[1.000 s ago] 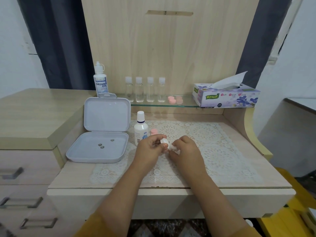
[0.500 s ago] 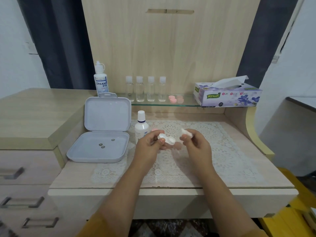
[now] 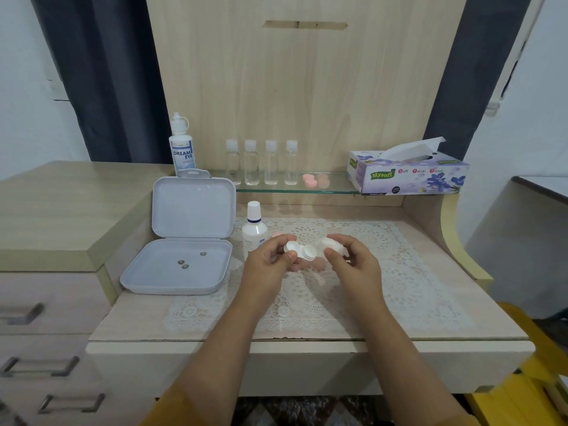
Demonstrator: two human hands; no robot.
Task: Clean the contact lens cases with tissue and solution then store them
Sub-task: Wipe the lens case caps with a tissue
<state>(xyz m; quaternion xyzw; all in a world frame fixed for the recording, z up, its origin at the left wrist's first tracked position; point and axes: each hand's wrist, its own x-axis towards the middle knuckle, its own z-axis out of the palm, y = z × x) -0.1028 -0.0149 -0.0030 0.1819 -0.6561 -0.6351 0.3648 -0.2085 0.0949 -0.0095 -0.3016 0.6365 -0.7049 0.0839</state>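
Two hands work above the middle of a lace mat on a pale wooden desk. The left hand pinches a white lens case between thumb and fingers, one round cup pointing toward the right hand, which pinches a small white wad of tissue just beside the case, not quite touching it. Both are held up off the mat.

The mat's right half and front strip lie bare, bounded by the desk's straight front edge and a curved raised side panel at the right. On the left, an open grey plastic box with rounded corners stands with its lid upright; three small dark round bits rest in its shallow tray. A white solution bottle stands just behind the left hand, and a pink lens case peeks out beside it.

A glass shelf runs along the back, carrying four clear small bottles in a row, pink lids and a purple flowered tissue box with a sheet sticking up. A taller bottle labelled "DREAM EYE" stands at the shelf's left end.
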